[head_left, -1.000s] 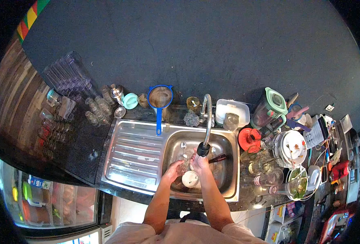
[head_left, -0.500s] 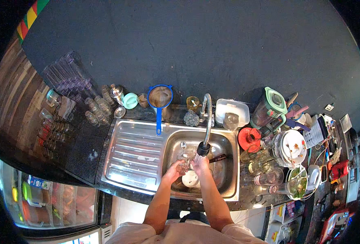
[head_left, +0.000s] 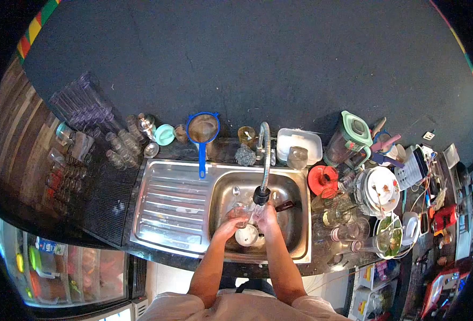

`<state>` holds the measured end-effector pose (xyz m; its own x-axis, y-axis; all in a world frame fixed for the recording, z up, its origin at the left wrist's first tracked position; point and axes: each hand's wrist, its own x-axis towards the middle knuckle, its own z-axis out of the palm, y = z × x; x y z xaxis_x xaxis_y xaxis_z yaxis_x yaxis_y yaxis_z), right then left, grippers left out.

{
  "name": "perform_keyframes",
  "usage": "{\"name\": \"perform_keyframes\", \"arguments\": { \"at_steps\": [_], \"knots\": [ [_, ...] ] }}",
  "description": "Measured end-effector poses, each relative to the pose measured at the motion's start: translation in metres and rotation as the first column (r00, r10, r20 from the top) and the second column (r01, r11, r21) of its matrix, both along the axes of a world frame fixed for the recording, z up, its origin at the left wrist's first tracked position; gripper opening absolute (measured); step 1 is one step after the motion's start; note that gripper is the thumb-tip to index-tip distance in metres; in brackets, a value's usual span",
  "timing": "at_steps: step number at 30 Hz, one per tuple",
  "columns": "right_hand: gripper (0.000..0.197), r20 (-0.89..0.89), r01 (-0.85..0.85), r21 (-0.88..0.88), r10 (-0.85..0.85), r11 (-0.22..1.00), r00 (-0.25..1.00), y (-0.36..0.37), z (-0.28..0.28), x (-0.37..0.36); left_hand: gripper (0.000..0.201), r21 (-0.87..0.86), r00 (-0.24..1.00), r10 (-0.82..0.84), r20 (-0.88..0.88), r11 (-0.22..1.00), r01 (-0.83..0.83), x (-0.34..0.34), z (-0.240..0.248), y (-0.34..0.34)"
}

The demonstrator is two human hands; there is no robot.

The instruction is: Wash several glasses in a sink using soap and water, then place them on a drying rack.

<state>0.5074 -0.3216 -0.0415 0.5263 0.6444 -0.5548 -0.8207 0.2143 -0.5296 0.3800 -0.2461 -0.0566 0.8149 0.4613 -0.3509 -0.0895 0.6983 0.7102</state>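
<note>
In the steel sink [head_left: 295, 243], my left hand [head_left: 231, 223] is closed around a clear drinking glass [head_left: 239, 213]. Close on its right is my right hand [head_left: 267, 216], under the running water from the spring-hose tap [head_left: 265, 166]. The tap's black head and the water partly cover its fingers, so their grip is unclear. Just below both hands a white round bowl or cup [head_left: 246, 236] sits in the basin. A spoon [head_left: 236, 190] lies near the basin's upper left, and a dark-handled utensil [head_left: 285, 206] lies right of my right hand.
A ribbed drainboard [head_left: 169, 206] adjoins the sink's left side, with a blue strainer [head_left: 202, 128] behind it. Stacked dirty plates [head_left: 382, 188], several glasses [head_left: 354, 230] and a green-lidded blender jug [head_left: 348, 140] crowd the right counter. A scouring pad [head_left: 245, 155] sits behind the basin.
The view has shifted slightly, so the sink and counter appear a little further left. Both hands stay at the water stream, with the glass still in my left hand.
</note>
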Motion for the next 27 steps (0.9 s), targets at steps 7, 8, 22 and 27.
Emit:
{"name": "perform_keyframes", "arguments": {
  "at_steps": [7,8,22,27],
  "knots": [
    [0.008,-0.137,0.098,-0.151,-0.119,0.984,0.983,-0.031,-0.002,0.021,0.052,0.105,0.991,-0.132,0.002,0.986,0.131,0.036,0.028,-0.013],
    [0.014,-0.156,0.108,-0.145,-0.131,0.983,0.979,-0.032,0.004,0.019,0.052,0.079,0.992,-0.125,0.023,0.989,0.123,0.039,0.026,-0.013],
    [0.015,-0.172,0.085,-0.093,-0.100,0.992,0.980,-0.044,-0.022,0.032,0.033,-0.207,0.980,-0.138,0.147,0.964,0.166,0.060,0.013,-0.014],
    [0.020,-0.171,0.081,-0.093,-0.096,0.992,0.981,-0.037,-0.017,0.026,0.034,-0.217,0.984,-0.095,0.153,0.968,0.127,0.054,0.022,-0.017]
  ]
}}
